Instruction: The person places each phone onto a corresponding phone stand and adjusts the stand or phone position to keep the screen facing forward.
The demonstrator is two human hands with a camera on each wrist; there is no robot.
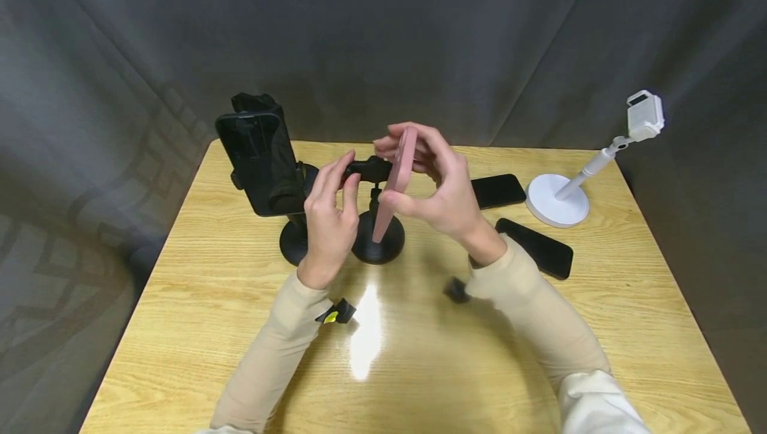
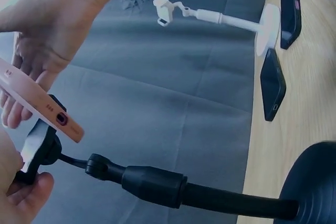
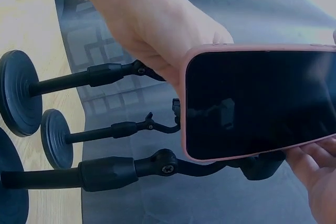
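My left hand [image 1: 332,217] pinches the clamp [image 1: 368,169] of a black phone stand, its fingers and thumb at the clamp's left end. That stand's round base [image 1: 379,244] sits on the table below. With fingers and thumb at its edges, my right hand [image 1: 446,184] holds a smartphone in a pink case [image 1: 403,158], tilted close beside the clamp. In the right wrist view the pink-cased phone [image 3: 262,103] shows its dark screen and hides part of the clamp. The left wrist view shows the phone [image 2: 37,98] right over the clamp's face [image 2: 38,148].
At the left, a black phone [image 1: 257,164] sits in another black stand, with a further black holder [image 1: 254,102] behind it. Two dark phones [image 1: 499,191] lie at the right. Beside them stands a white phone stand [image 1: 557,201]. A grey curtain [image 1: 383,48] hangs behind the table.
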